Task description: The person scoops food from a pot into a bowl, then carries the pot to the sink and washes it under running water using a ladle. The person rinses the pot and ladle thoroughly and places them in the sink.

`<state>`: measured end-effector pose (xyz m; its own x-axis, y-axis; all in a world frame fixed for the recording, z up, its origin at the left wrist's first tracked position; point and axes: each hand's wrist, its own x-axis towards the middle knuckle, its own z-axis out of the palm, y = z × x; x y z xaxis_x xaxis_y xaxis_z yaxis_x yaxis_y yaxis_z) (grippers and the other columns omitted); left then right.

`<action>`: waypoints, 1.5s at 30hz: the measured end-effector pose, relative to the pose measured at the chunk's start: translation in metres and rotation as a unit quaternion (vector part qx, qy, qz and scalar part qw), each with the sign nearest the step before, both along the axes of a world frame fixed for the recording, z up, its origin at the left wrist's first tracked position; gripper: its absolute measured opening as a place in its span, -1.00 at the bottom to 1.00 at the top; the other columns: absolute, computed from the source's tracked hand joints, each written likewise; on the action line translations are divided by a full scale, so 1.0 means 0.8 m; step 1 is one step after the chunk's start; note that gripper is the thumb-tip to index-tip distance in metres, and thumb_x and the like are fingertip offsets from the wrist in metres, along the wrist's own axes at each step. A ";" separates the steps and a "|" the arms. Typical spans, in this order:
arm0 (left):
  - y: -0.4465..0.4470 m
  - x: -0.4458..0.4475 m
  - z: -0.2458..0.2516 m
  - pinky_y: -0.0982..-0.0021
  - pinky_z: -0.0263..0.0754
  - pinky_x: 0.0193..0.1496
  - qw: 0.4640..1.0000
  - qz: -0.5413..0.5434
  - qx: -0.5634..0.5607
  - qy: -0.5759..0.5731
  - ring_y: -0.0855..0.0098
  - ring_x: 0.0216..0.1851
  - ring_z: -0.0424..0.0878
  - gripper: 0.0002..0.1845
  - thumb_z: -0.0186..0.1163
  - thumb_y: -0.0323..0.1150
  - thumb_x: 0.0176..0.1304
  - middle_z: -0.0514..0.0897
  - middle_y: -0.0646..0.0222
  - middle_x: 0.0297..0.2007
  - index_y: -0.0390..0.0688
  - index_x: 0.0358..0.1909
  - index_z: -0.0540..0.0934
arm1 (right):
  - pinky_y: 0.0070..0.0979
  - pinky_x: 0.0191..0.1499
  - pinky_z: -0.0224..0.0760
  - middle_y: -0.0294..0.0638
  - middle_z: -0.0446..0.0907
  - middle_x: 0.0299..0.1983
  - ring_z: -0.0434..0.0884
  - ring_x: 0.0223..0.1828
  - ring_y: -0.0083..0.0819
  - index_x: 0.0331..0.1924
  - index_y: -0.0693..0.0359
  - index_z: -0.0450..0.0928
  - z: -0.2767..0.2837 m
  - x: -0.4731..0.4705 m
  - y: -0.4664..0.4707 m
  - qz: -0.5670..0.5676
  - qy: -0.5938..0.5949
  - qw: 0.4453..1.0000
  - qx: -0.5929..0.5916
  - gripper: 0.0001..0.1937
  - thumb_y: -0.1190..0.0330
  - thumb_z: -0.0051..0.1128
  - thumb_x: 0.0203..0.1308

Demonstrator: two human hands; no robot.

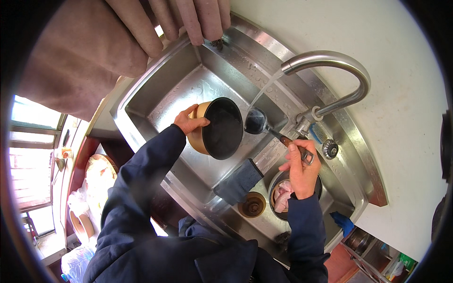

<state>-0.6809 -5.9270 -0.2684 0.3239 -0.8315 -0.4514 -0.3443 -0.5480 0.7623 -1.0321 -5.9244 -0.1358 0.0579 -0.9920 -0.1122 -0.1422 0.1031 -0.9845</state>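
Note:
My left hand (191,122) grips the rim of a gold-coloured pot (223,128) with a dark interior, tilted on its side above the left sink basin (177,95). In my right hand (303,166) is the wooden-grip handle of a metal ladle (256,121). Its bowl is under the stream from the curved steel faucet (329,58), close to the pot's rim but apart from it. Below my right wrist, a bowl (274,187) in the right basin holds pieces of pale pink raw meat (282,200), partly hidden by the hand.
A dark grey cloth (239,182) hangs over the divider between the basins, near a brown drain strainer (252,205). Behind the faucet base lie a blue brush (317,133) and a round black knob (330,149). A blue cloth (342,223) drapes over the right rim. Brown curtains (85,53) hang at upper left.

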 end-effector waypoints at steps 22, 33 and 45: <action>-0.017 -0.040 0.088 -0.01 0.28 0.10 0.805 -0.064 -0.305 -0.506 -0.09 0.08 0.32 0.02 0.42 -0.08 -0.42 0.31 -0.05 0.06 0.02 0.30 0.34 | -0.68 -0.57 0.37 -0.26 0.57 -0.50 0.56 -0.61 -0.63 -0.19 0.32 0.50 0.009 -0.013 0.030 0.042 0.040 0.997 -0.044 -0.88 0.44 0.14 0.29; -0.001 -0.030 0.108 0.10 0.33 0.09 0.859 -0.015 -0.296 -0.418 -0.02 -0.02 0.38 0.01 0.46 -0.06 -0.37 0.39 0.03 -0.03 -0.05 0.29 0.34 | -0.68 -0.55 0.41 -0.25 0.59 -0.46 0.55 -0.60 -0.64 -0.17 0.32 0.48 0.009 -0.019 0.037 0.023 0.009 0.999 -0.040 -0.86 0.44 0.14 0.30; 0.001 -0.040 0.085 0.15 0.36 0.15 0.895 0.053 -0.297 -0.330 0.03 0.04 0.47 -0.04 0.45 -0.06 -0.30 0.51 0.04 0.00 -0.13 0.27 0.37 | -0.67 -0.52 0.40 -0.23 0.60 -0.41 0.56 -0.58 -0.62 -0.15 0.34 0.47 0.012 -0.026 0.040 0.012 0.014 1.000 -0.025 -0.85 0.43 0.12 0.31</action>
